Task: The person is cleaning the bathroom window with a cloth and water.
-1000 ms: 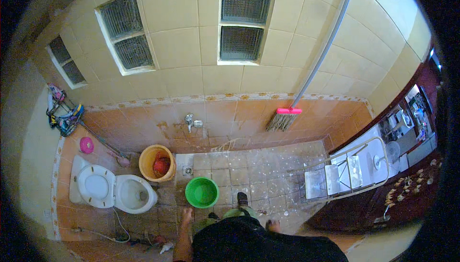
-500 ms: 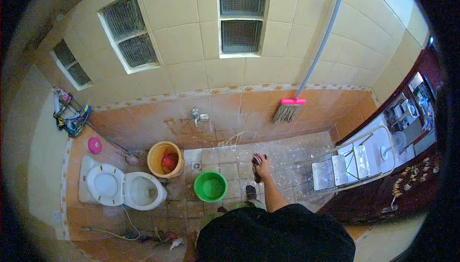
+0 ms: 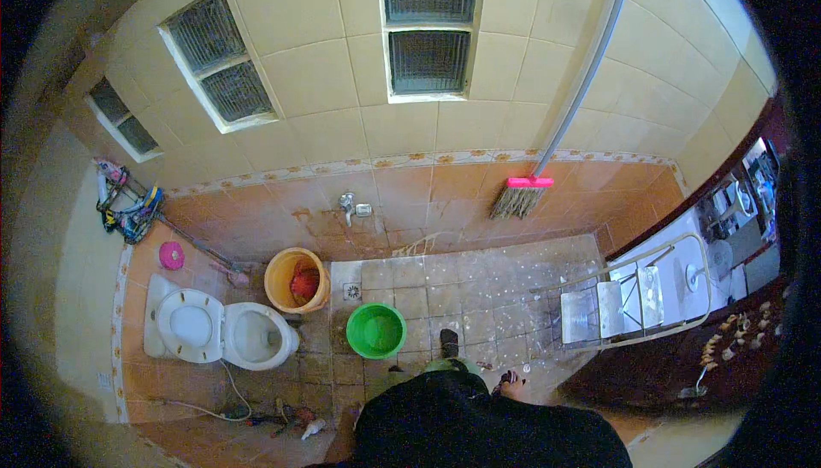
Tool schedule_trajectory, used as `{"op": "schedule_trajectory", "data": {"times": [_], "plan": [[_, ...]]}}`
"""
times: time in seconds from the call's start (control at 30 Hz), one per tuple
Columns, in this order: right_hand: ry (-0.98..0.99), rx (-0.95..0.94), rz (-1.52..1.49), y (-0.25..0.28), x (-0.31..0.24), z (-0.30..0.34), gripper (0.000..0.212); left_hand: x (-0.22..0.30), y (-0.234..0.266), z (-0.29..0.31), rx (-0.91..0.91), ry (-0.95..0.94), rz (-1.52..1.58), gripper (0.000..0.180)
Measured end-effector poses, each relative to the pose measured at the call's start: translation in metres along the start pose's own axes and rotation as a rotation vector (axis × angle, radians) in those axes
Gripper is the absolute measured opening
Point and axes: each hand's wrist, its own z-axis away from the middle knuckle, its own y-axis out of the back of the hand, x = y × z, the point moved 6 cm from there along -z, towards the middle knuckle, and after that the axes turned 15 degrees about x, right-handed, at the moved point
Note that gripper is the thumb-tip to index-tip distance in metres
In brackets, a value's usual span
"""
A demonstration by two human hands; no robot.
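We find the right hand (image 3: 515,391) now drawn back, below and right of the green tub (image 3: 376,331), its fingers seemingly closed around a dark object (image 3: 508,378), leaving the tub untouched, while we cannot tell how the dim left hand (image 3: 347,423) is held.

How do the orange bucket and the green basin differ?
The orange bucket holds a red item; none shows in the green basin. The bucket stands nearer the tiled wall; the basin sits nearer the person. Both are round and open-topped, on the tiled floor.
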Motion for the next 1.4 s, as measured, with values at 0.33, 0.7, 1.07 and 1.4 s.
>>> {"op": "schedule_trajectory", "data": {"times": [0.33,0.7,1.07,1.4], "plan": [[0.254,0.068,-0.017,0.016,-0.169,-0.069,0.062,-0.087,-0.087,-0.101,0.100,0.175,0.277,0.033],[0.143,-0.124,-0.205,0.013,-0.199,-0.118,0.060,-0.110,-0.117,0.024,0.247,0.365,0.405,0.023],[0.132,-0.158,0.080,0.022,-0.107,-0.145,0.059,-0.102,-0.174,0.100,0.249,0.578,0.477,0.026],[0.455,-0.306,-0.041,-0.020,-0.182,-0.192,0.067,-0.066,-0.219,0.047,0.224,0.536,0.101,0.034]]}}
